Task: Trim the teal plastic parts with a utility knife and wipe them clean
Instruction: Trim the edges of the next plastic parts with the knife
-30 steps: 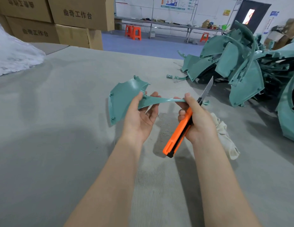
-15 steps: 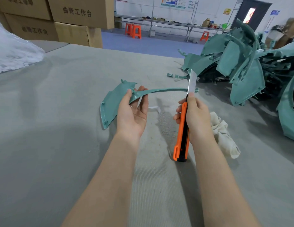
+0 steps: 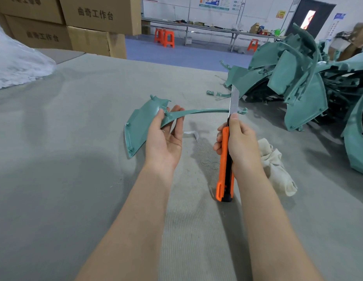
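Cloth [image 3: 278, 169] partly behind right hand [image 3: 240, 138]

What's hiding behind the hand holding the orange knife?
A crumpled white cloth lies on the grey table behind the right hand. The forearm covers one side of it, so its full shape is hidden.

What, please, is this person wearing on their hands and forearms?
Nothing that shows: the left hand and right hand are bare, without gloves; the left forearm and right forearm are uncovered down to the frame's edge, with no sleeve, watch, bracelet or ring in view.
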Demonstrator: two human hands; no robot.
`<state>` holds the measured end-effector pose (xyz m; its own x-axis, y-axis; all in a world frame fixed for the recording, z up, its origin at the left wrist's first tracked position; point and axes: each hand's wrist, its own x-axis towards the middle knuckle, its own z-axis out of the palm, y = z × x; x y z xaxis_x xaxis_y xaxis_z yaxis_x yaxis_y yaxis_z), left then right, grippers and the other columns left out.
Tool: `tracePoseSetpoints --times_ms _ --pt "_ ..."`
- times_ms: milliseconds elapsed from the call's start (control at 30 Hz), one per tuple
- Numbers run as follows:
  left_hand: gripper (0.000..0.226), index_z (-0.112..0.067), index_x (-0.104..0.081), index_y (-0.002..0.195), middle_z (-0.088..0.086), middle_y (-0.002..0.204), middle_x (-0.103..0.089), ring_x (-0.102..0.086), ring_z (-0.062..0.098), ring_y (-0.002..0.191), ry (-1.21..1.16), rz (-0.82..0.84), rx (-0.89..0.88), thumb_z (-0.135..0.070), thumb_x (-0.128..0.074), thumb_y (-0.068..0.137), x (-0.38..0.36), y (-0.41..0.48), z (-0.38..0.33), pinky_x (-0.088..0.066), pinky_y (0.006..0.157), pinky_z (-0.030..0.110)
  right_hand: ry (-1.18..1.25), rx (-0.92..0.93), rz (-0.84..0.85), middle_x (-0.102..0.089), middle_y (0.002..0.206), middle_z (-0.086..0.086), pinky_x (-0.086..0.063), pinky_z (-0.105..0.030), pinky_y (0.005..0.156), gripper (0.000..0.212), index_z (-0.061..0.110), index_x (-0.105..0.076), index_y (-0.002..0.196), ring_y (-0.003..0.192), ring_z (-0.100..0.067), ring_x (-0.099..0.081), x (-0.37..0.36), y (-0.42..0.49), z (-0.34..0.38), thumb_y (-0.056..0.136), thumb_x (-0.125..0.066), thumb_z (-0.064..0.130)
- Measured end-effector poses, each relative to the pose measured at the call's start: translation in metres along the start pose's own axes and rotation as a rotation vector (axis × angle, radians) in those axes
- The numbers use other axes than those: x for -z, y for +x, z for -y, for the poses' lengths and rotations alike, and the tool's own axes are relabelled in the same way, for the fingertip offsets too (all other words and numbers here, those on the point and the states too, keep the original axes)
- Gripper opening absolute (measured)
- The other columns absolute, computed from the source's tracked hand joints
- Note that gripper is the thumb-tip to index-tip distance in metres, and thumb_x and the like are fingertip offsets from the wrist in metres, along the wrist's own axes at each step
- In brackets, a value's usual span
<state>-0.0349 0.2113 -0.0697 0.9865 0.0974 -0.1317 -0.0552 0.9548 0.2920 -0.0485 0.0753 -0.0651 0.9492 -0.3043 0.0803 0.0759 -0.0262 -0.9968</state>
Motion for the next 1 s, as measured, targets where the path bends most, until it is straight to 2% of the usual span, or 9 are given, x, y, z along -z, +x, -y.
tracePoseSetpoints --times_ms 267,567,733,933,1000 --pt "0.013 -0.002 -0.06 0.101 0.013 0.081 -0.073 -0.072 0.019 0.077 0.007 -0.004 -0.002 -0.012 -0.054 0.097 -0.004 -0.003 0.002 -0.06 0.067 0.025 -0.063 0.077 0.072 -0.054 0.049 0.005 -0.043 -0.02 0.04 0.044 0.009 -0.054 0.075 0.038 -0.011 -0.052 -0.011 -0.004 -0.001 0.104 -0.037 0.037" --pt "0.023 -0.001 -0.056 0.117 0.013 0.082 -0.072 -0.069 0.021 0.086 -0.008 -0.006 0.0 -0.013 -0.052 0.098 -0.008 -0.004 0.004 -0.059 0.063 0.024 -0.187 0.154 0.089 -0.055 0.055 0.0 -0.045 -0.025 0.046 0.045 0.012 -0.054 0.071 0.043 -0.015 -0.055 -0.02 -0.008 -0.001 0.103 -0.037 0.04" --pt "0.023 -0.002 -0.056 0.118 0.012 0.081 -0.073 -0.067 0.022 0.094 0.002 -0.016 0.008 -0.013 -0.051 0.098 -0.01 -0.004 0.006 -0.059 0.066 0.022 -0.187 0.166 0.105 -0.055 0.057 -0.003 -0.044 -0.023 0.045 0.044 0.011 -0.055 0.073 0.043 -0.015 -0.054 -0.022 -0.012 0.0 0.103 -0.039 0.039" --pt "0.023 -0.003 -0.057 0.116 0.009 0.079 -0.074 -0.071 0.016 0.079 0.042 -0.031 -0.014 -0.015 -0.051 0.099 -0.01 -0.003 0.005 -0.059 0.073 0.022 -0.186 0.173 0.111 -0.055 0.059 -0.005 -0.041 -0.02 0.041 0.044 0.01 -0.055 0.072 0.043 -0.015 -0.053 -0.023 -0.013 0.001 0.103 -0.041 0.037" --pt "0.022 -0.002 -0.062 0.11 0.008 0.079 -0.074 -0.071 0.015 0.074 0.072 -0.039 0.01 -0.017 -0.05 0.099 -0.011 -0.003 0.007 -0.059 0.07 0.022 -0.212 0.195 0.131 -0.055 0.057 -0.004 -0.044 -0.023 0.044 0.044 0.01 -0.055 0.071 0.042 -0.016 -0.054 -0.026 -0.015 0.001 0.103 -0.042 0.037"
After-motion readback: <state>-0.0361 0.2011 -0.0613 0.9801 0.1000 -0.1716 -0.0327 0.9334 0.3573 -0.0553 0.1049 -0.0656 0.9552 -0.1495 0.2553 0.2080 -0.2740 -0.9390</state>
